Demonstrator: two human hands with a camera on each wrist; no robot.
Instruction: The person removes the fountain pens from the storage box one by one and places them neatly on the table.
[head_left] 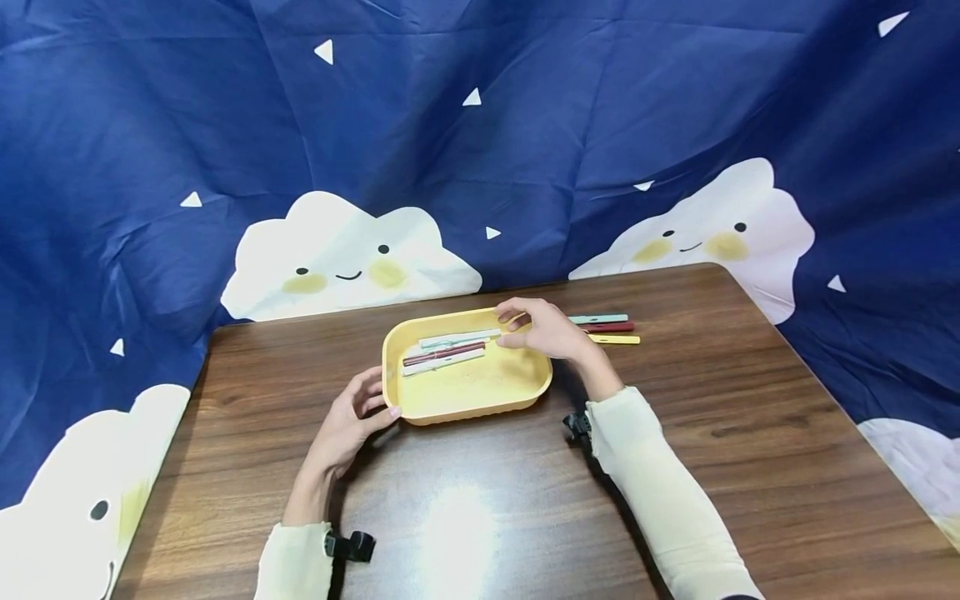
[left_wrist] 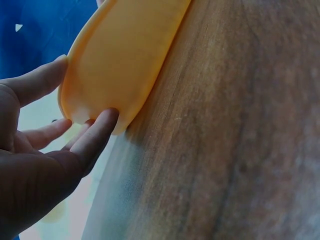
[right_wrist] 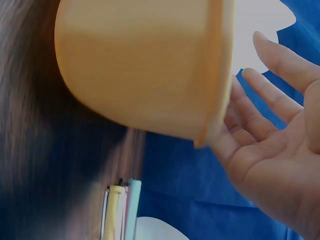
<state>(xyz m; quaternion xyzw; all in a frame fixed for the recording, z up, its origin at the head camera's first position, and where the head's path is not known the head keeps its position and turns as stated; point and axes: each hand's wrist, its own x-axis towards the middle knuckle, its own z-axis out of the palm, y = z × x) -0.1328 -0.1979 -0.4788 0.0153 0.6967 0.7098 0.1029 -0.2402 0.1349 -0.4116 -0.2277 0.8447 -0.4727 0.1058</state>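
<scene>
A shallow yellow tray (head_left: 457,400) with rounded corners stands on the table. Inside it, towards the left and back, lie a white-and-mint pen (head_left: 459,338), a dark red pen (head_left: 444,355) and a white pen (head_left: 442,362). My left hand (head_left: 352,422) holds the tray's left end, thumb at the front corner and fingers against the outer wall (left_wrist: 95,85). Over the tray's right rim hangs my right hand (head_left: 546,331), fingers loosely bent above the inside. Nothing shows between its thumb and fingers (right_wrist: 272,100).
Right of the tray, partly behind my right hand, lie a mint pen (head_left: 600,319), a dark red pen (head_left: 611,327) and a yellow pen (head_left: 617,339). The brown wooden table (head_left: 720,467) ends at the back against a blue cloud-print curtain (head_left: 525,150).
</scene>
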